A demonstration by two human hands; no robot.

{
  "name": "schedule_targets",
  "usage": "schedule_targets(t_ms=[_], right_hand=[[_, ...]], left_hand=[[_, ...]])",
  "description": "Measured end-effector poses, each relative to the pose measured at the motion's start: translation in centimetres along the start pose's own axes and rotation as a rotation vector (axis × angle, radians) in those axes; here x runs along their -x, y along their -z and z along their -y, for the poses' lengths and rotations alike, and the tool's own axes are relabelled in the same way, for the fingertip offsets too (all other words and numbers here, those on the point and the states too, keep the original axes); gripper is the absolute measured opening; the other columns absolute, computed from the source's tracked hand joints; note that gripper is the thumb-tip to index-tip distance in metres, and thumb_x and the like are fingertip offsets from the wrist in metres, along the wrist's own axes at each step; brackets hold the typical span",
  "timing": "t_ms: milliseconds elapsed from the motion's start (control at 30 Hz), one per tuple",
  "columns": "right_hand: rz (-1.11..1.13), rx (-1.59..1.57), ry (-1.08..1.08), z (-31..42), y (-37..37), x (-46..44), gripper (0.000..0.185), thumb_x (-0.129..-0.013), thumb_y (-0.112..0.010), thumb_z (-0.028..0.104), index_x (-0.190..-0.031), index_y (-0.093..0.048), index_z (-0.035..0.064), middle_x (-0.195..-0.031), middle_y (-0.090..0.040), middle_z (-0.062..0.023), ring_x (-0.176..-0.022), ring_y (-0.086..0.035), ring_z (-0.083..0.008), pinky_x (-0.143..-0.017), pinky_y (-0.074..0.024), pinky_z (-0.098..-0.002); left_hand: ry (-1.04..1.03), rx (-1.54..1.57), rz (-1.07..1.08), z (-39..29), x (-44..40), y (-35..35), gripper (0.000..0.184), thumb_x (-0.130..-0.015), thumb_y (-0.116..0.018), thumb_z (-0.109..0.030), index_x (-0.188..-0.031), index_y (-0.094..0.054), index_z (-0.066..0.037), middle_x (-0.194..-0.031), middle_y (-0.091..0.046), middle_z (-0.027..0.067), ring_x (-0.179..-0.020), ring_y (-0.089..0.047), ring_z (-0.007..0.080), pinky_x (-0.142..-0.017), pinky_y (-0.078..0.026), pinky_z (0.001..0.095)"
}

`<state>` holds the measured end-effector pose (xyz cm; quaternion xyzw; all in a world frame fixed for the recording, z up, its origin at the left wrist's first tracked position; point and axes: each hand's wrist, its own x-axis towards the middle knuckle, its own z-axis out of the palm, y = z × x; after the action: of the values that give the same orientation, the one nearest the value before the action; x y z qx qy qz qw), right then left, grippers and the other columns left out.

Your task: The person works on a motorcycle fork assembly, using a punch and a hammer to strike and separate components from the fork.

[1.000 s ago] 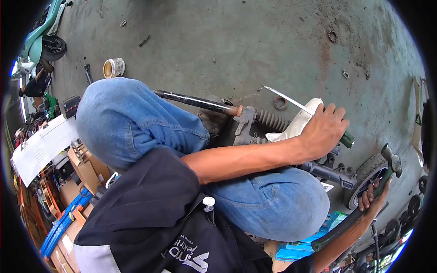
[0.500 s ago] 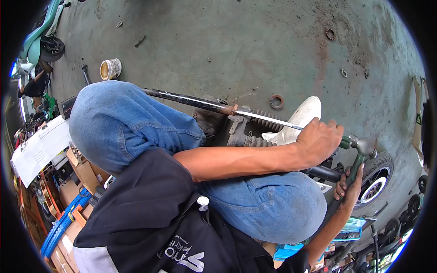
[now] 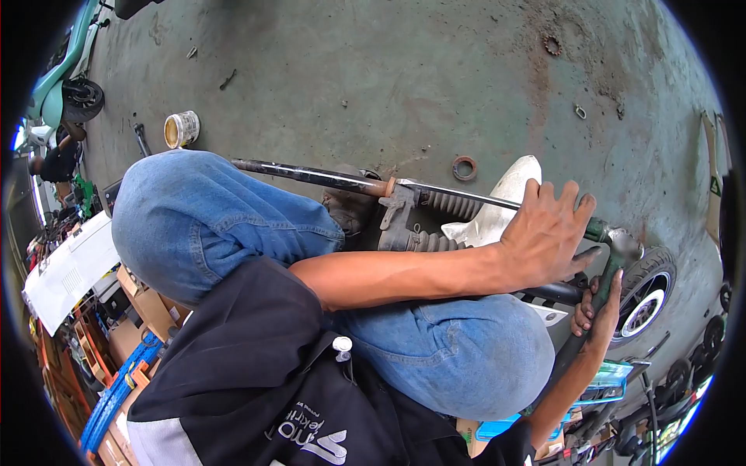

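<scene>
My left hand has its fingers spread and lies over the near end of a slim metal bar; the hand hides where that end stops. The bar's far end meets a rusty ring on a black tube. The tube belongs to a scooter front fork with rubber boots, a white fender and a wheel. My right hand is closed around the green handle of a hammer, whose worn metal head is just beyond my left hand.
On the floor lie a loose ring, a toothed ring and small metal bits. A tub stands past my left knee. A green scooter and a person are at far left. Boxes and panels crowd the lower left.
My left hand has loosened from a wrapped grip, its fingers now spread. My right hand still grips the hammer near the head. The whole view has shifted slightly.
</scene>
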<state>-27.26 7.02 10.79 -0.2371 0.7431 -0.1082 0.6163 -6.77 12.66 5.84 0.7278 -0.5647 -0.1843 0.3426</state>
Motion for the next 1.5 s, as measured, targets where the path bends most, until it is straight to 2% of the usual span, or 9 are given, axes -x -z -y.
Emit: schedule_targets(t_ms=[100, 400, 733, 1000, 1100, 1233, 1333, 1400, 1500], right_hand=[[0.001, -0.005, -0.006, -0.1, 0.1, -0.1, 0.056, -0.097, -0.045, 0.066, -0.082, -0.047, 0.0121, -0.049, -0.032, 0.0023, -0.029, -0.025, -0.0077, -0.025, -0.0210, -0.0240], [0.032, -0.006, 0.008, -0.1, 0.2, -0.1, 0.056, -0.097, -0.045, 0.066, -0.082, -0.048, 0.0119, -0.049, -0.032, 0.0025, -0.029, -0.025, -0.0072, -0.025, -0.0205, -0.0239], [0.045, -0.006, 0.005, -0.1, 0.2, -0.1, 0.056, -0.097, -0.043, 0.067, -0.081, -0.046, 0.0132, -0.047, -0.028, 0.0036, -0.028, -0.023, -0.0067, -0.025, -0.0179, -0.0229], [0.054, -0.002, 0.009, -0.2, 0.4, -0.2, 0.058, -0.097, -0.042, 0.068, -0.080, -0.046, 0.0122, -0.048, -0.029, 0.0032, -0.029, -0.024, -0.0071, -0.025, -0.0202, -0.0239], [0.037, -0.001, 0.006, -0.1, 0.4, -0.2, 0.059, -0.097, -0.042, 0.068, -0.080, -0.046, 0.0120, -0.048, -0.029, 0.0032, -0.029, -0.024, -0.0069, -0.025, -0.0203, -0.0237], [0.052, 0.007, 0.009, -0.2, 0.5, -0.1, 0.059, -0.097, -0.041, 0.068, -0.080, -0.046, 0.0117, -0.049, -0.030, 0.0031, -0.029, -0.025, -0.0068, -0.026, -0.0205, -0.0235], [0.065, -0.012, 0.004, -0.4, 0.7, -0.3, 0.058, -0.097, -0.042, 0.069, -0.082, -0.045, 0.0123, -0.048, -0.028, 0.0043, -0.029, -0.022, -0.0062, -0.026, -0.0177, -0.0231], [0.053, -0.027, -0.002, -0.3, 0.5, 0.3, 0.058, -0.097, -0.040, 0.069, -0.083, -0.044, 0.0125, -0.048, -0.027, 0.0041, -0.029, -0.022, -0.0068, -0.026, -0.0177, -0.0236], [0.163, -0.182, -0.060, 0.8, 2.6, 1.7, 0.058, -0.098, -0.036, 0.068, -0.084, -0.042, 0.0122, -0.046, -0.027, 0.0027, -0.027, -0.019, -0.0079, -0.023, -0.0182, -0.0254]], left_hand=[[-0.004, 0.026, 0.129, 0.2, -0.2, -0.1, 0.049, -0.085, -0.069, -0.039, -0.114, -0.059, -0.001, -0.099, -0.056, 0.0184, -0.086, -0.060, 0.0315, -0.075, -0.037, 0.0449], [0.003, 0.122, 0.237, 0.9, -0.8, 0.6, 0.043, -0.084, -0.069, -0.037, -0.108, -0.062, -0.002, -0.100, -0.059, 0.0185, -0.074, -0.064, 0.0331, -0.072, -0.040, 0.0475], [-0.024, 0.201, 0.201, 0.8, -1.0, 0.6, 0.046, -0.080, -0.070, -0.037, -0.107, -0.061, -0.001, -0.097, -0.060, 0.0183, -0.073, -0.065, 0.0338, -0.071, -0.041, 0.0475], [0.089, 0.227, 0.234, 1.1, -2.4, 0.1, 0.036, -0.088, -0.067, -0.035, -0.093, -0.059, 0.000, -0.078, -0.065, 0.0185, -0.068, -0.064, 0.0382, -0.068, -0.044, 0.0495], [0.129, 0.195, 0.323, 1.3, -2.6, -0.4, 0.038, -0.089, -0.066, -0.037, -0.091, -0.058, 0.000, -0.076, -0.066, 0.0186, -0.068, -0.065, 0.0379, -0.069, -0.044, 0.0499], [0.130, 0.213, 0.284, 1.8, -2.8, -0.6, 0.038, -0.089, -0.066, -0.037, -0.092, -0.058, 0.000, -0.077, -0.066, 0.0190, -0.068, -0.065, 0.0392, -0.070, -0.044, 0.0508], [0.121, 0.250, 0.243, 1.9, -2.6, -0.9, 0.039, -0.089, -0.066, -0.038, -0.091, -0.058, 0.000, -0.080, -0.067, 0.0191, -0.076, -0.064, 0.0377, -0.071, -0.044, 0.0498], [-0.010, 0.106, 0.163, 1.7, -1.5, -1.2, 0.036, -0.084, -0.072, -0.034, -0.090, -0.057, -0.002, -0.085, -0.066, 0.0182, -0.085, -0.061, 0.0358, -0.075, -0.044, 0.0479], [-0.023, 0.160, 0.195, 2.0, -0.7, -1.8, 0.033, -0.078, -0.077, -0.027, -0.091, -0.058, -0.003, -0.089, -0.065, 0.0143, -0.090, -0.055, 0.0330, -0.080, -0.042, 0.0456]])
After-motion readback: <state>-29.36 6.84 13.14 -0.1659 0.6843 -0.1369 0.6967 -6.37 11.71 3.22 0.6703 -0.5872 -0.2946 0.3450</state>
